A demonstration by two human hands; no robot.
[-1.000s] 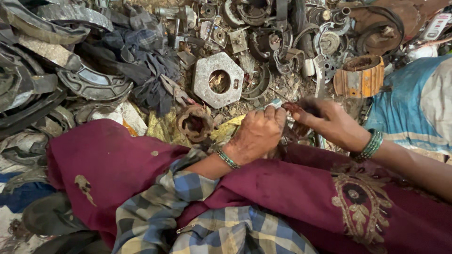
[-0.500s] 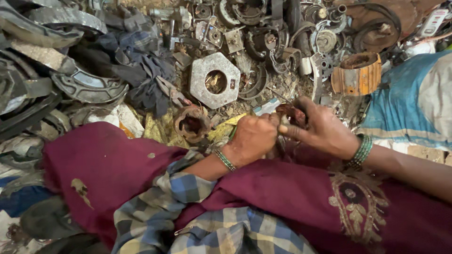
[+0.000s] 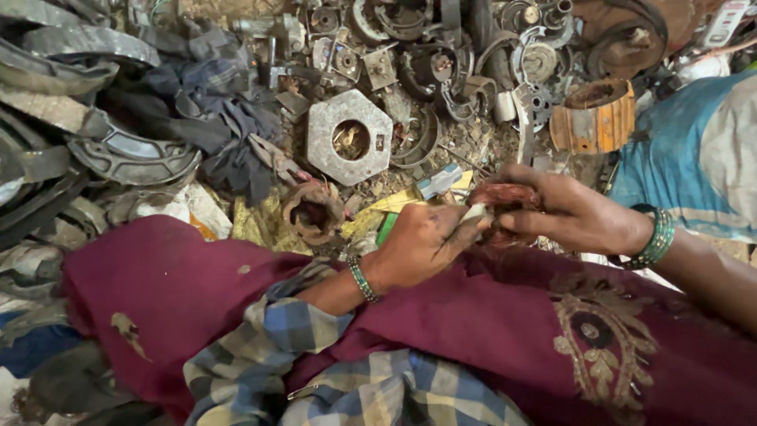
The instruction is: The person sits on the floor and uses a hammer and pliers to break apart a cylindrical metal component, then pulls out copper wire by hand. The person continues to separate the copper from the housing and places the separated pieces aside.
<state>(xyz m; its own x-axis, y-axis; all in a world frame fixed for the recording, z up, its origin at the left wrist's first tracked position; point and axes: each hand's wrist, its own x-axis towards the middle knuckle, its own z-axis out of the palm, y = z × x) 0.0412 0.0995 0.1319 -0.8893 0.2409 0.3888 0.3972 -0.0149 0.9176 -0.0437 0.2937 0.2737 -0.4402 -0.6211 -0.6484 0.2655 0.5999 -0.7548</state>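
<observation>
Both hands meet just below the grey hexagonal metal plate (image 3: 348,139). Right hand (image 3: 572,213) fingers clasp a reddish copper coil (image 3: 505,199); left hand (image 3: 422,244) fingers pinch a small pale tool (image 3: 474,212) against it.

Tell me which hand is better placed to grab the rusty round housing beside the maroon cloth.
Left, probably: the left hand sits nearer the rusty round housing; the right hand is farther off, gripping the reddish coil.
</observation>
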